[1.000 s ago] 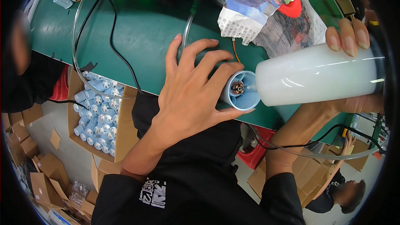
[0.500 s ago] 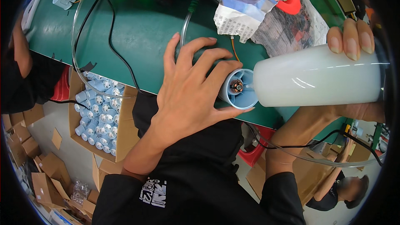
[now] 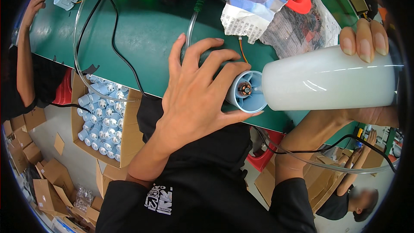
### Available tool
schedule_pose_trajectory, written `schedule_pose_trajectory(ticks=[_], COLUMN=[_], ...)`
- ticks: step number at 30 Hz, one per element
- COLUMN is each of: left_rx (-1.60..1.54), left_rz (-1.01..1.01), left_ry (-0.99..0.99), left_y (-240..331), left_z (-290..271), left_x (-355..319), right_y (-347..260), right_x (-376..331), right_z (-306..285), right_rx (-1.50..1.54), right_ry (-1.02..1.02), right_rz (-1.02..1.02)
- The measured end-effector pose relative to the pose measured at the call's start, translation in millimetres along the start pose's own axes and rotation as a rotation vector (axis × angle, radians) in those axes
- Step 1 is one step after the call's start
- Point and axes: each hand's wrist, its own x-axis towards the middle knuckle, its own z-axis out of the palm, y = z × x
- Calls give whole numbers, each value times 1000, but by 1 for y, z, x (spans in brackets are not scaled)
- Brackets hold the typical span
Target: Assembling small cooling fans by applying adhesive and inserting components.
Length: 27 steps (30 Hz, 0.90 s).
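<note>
- The left hand [image 3: 194, 99] is wrapped around a small blue tube [image 3: 246, 91]. The fingers curl over its top and the thumb runs under it, so the hand is closed on it.
- The tube lies on its side near the front edge of the green table [image 3: 142, 34]. Its open end faces right, toward the bottle. Inside the open end sits a small round metal part.
- The right hand [image 3: 366, 60] holds a big white bottle [image 3: 330, 80]. Two fingertips [image 3: 360, 45] show over the top of it, and the rest of the hand goes around behind. It is closed on the bottle.
- The bottle lies on its side too. Its long way runs left to right, in one line with the tube.
- The thin tip of the bottle points left, right into the tube's open mouth. The tip is at the mouth or just inside. I cannot tell if it touches the metal part.
- So the tube is just left of the bottle, and the left hand is the one on it.
- Torn paper [image 3: 276, 13] lies on the table behind the bottle.
- A black wire [image 3: 118, 47] and a clear hose [image 3: 77, 39] loop over the table.
- A box [image 3: 129, 138] of more blue tubes sits on the floor to the left.
- Another person's arm [image 3: 26, 56] rests at the far left edge.
</note>
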Motion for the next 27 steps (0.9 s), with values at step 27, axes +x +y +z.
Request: schedule_pose_trajectory(ticks=[27], left_rx=[56], left_rz=[-41], left_ry=[-12], left_y=[5], left_z=[-7], left_x=[3], right_y=[-73], right_x=[-70], right_z=[4], right_rx=[-1758], right_ry=[664], right_rz=[282])
